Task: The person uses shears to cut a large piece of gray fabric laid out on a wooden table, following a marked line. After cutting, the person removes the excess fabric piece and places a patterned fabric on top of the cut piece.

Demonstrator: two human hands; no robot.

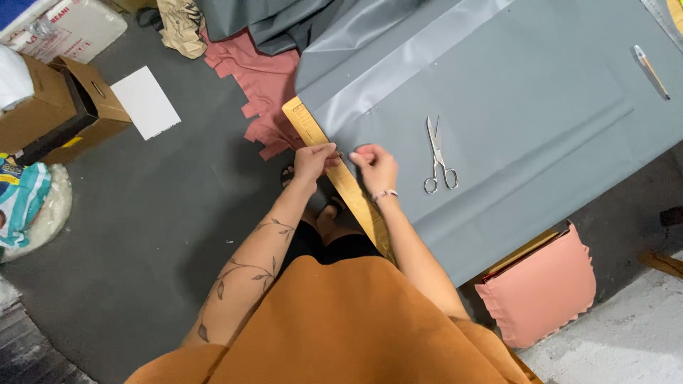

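A large grey sheet of fabric lies spread over a table, with a lighter folded band running diagonally across it. A long yellow wooden ruler lies along the sheet's near edge. My left hand pinches the fabric edge against the ruler. My right hand grips the same edge just beside it, fingers curled. Silver scissors rest shut on the fabric to the right of my right hand. A pen lies at the far right of the sheet.
Pink fabric pieces hang off the table on the left, and a pink cushion-like piece sits below the table. On the dark floor are an open cardboard box, a white sheet of paper and a plastic bag.
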